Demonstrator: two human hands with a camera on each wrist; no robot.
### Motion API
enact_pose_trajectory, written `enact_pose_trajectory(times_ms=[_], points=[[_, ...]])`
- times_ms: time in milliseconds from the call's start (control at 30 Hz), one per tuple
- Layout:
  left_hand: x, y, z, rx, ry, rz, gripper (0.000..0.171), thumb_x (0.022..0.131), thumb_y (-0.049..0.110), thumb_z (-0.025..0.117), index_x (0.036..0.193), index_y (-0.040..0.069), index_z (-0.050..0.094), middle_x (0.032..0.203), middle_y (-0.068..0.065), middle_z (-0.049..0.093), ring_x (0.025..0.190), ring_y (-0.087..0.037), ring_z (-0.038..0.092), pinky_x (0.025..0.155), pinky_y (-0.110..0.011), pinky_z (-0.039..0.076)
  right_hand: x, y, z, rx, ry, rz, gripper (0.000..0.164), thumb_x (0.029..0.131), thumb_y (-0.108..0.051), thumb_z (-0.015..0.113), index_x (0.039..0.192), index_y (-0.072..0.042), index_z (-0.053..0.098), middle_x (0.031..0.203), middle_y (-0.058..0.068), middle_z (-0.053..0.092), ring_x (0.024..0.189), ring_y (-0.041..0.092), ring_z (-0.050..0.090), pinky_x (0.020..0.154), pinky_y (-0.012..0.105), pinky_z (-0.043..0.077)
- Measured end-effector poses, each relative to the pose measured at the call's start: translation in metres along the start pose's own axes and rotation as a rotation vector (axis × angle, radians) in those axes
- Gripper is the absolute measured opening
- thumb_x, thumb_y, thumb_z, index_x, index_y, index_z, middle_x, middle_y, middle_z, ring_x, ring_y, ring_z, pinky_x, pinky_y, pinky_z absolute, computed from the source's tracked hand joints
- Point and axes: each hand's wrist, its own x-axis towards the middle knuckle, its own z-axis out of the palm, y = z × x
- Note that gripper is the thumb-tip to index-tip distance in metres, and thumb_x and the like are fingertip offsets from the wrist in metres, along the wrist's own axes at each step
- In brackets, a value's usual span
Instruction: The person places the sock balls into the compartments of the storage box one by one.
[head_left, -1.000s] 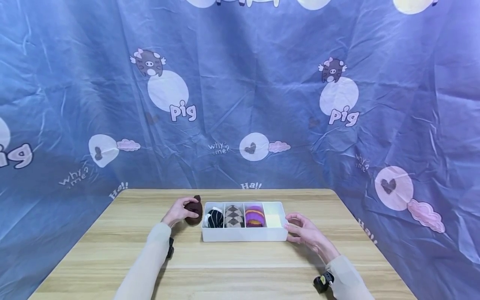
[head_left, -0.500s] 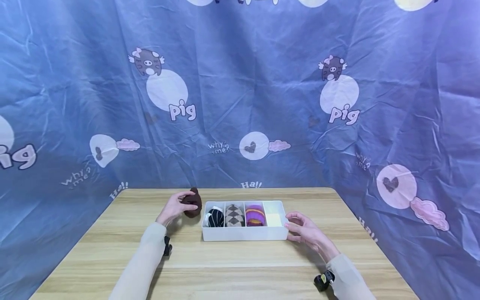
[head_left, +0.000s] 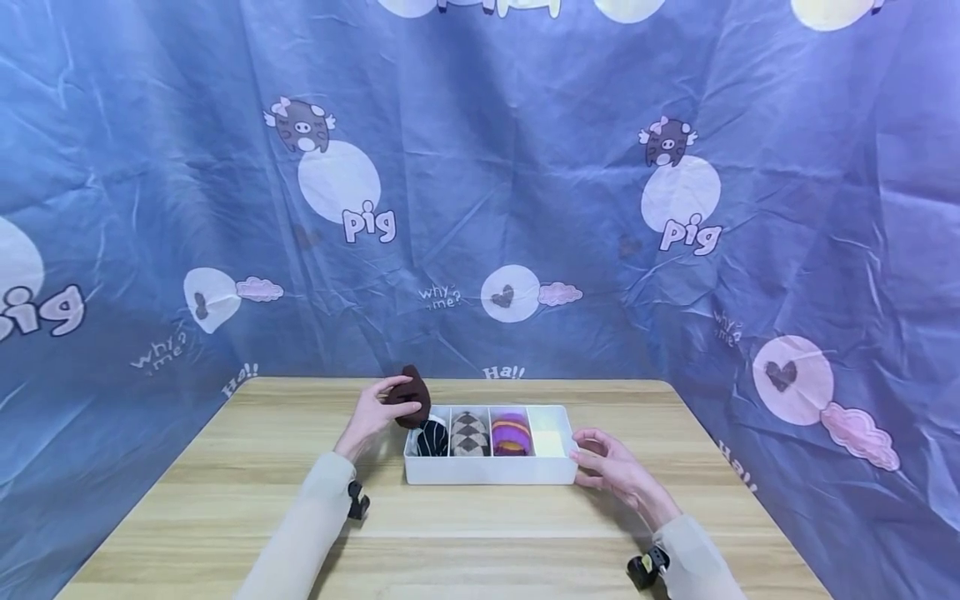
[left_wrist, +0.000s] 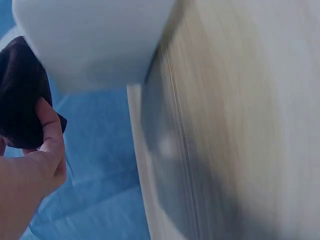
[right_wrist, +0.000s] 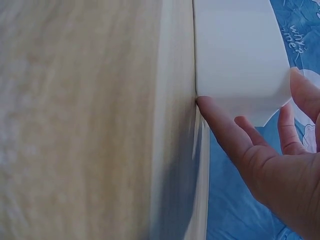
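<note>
My left hand pinches a dark brown rolled-up pair of socks between thumb and fingers. In the head view it is raised and overlaps the left end of a white divided box. The left wrist view shows the brown socks beside the box's end wall. Inside the box, from the left, are black socks with white stripes, argyle socks and purple-orange striped socks. The rightmost compartment holds nothing. My right hand touches the box's right end with spread fingers.
The box stands toward the back of a light wooden table. Behind and at both sides hangs a blue printed cloth. A small black wrist camera sits on each forearm.
My left hand first drew the brown socks back and left, lifting them, then brought them right, over the box's left end. The right hand keeps its place at the box.
</note>
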Motion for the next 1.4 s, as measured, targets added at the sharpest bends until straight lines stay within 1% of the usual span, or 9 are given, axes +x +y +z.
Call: enact_pose_trajectory(times_ms=[100,200,267,400,600,700,867,1133,1400], points=[[-0.001,0.001,0.01,0.011,-0.004,0.001,0.056,0.076,0.002,0.081,0.129,0.001,0.061,0.118,-0.022,0.064,0.092,-0.011,0.062,0.075,-0.022,0.053,0.0,0.001,0.0,0.002,-0.004,0.0,0.049,0.093,-0.01,0.066,0.13,0.007,0.039,0.147,0.03,0.027,0.103,0.017,0.059,0.091,0.043,0.055],[0.001,-0.007,0.02,0.013,0.005,0.003,0.056,0.075,0.005,0.083,0.127,0.005,0.063,0.114,-0.016,0.064,0.09,-0.011,0.062,0.075,-0.023,0.053,-0.001,0.001,-0.001,0.0,-0.008,0.003,0.05,0.093,-0.011,0.066,0.13,0.007,0.039,0.146,0.029,0.028,0.103,0.017,0.058,0.091,0.043,0.055],[0.001,-0.006,0.026,-0.012,-0.006,-0.003,0.056,0.074,0.004,0.083,0.126,0.005,0.063,0.113,-0.015,0.062,0.091,-0.012,0.062,0.075,-0.025,0.054,-0.002,0.0,-0.002,0.002,-0.006,0.006,0.049,0.093,-0.011,0.066,0.129,0.006,0.039,0.146,0.029,0.028,0.103,0.017,0.058,0.091,0.043,0.055],[0.0,-0.004,0.041,-0.039,-0.02,0.02,0.054,0.074,0.004,0.083,0.124,0.005,0.064,0.112,-0.015,0.061,0.09,-0.015,0.062,0.074,-0.026,0.054,-0.004,-0.002,-0.001,0.006,-0.001,0.009,0.045,0.093,-0.01,0.065,0.128,0.005,0.041,0.146,0.029,0.029,0.102,0.016,0.058,0.091,0.043,0.055],[-0.001,0.0,0.065,-0.032,-0.05,0.052,0.05,0.074,0.003,0.083,0.121,0.004,0.065,0.108,-0.016,0.064,0.087,-0.014,0.063,0.074,-0.024,0.053,-0.006,-0.005,0.001,0.008,-0.014,0.005,0.04,0.094,-0.008,0.063,0.127,0.003,0.042,0.146,0.03,0.027,0.103,0.017,0.058,0.092,0.044,0.055],[-0.002,0.003,0.076,-0.023,-0.066,0.051,0.049,0.074,0.004,0.083,0.12,0.006,0.066,0.108,-0.015,0.066,0.088,-0.014,0.063,0.075,-0.024,0.053,-0.007,-0.004,0.001,0.012,-0.008,0.009,0.042,0.094,-0.008,0.064,0.127,0.004,0.042,0.147,0.03,0.027,0.102,0.017,0.058,0.091,0.044,0.055],[-0.003,0.006,0.09,-0.007,-0.078,0.046,0.049,0.074,0.007,0.084,0.12,0.007,0.067,0.109,-0.017,0.065,0.088,-0.016,0.062,0.074,-0.026,0.054,-0.007,-0.004,0.001,0.01,-0.001,0.013,0.046,0.093,-0.009,0.065,0.129,0.005,0.04,0.147,0.03,0.027,0.102,0.017,0.058,0.089,0.042,0.056],[-0.001,0.011,0.109,-0.003,-0.1,0.026,0.051,0.073,0.011,0.085,0.121,0.01,0.067,0.107,-0.014,0.062,0.086,-0.017,0.062,0.074,-0.028,0.055,-0.005,-0.007,0.001,0.015,-0.004,0.02,0.042,0.094,-0.008,0.064,0.128,0.003,0.042,0.148,0.03,0.026,0.103,0.017,0.058,0.092,0.043,0.055],[-0.009,0.011,0.135,0.01,-0.133,0.036,0.053,0.071,0.013,0.086,0.12,0.011,0.067,0.105,-0.012,0.063,0.088,-0.017,0.061,0.075,-0.026,0.054,-0.005,-0.007,0.001,0.013,-0.015,0.011,0.039,0.094,-0.007,0.064,0.126,0.001,0.044,0.146,0.029,0.029,0.101,0.016,0.06,0.09,0.043,0.055]])
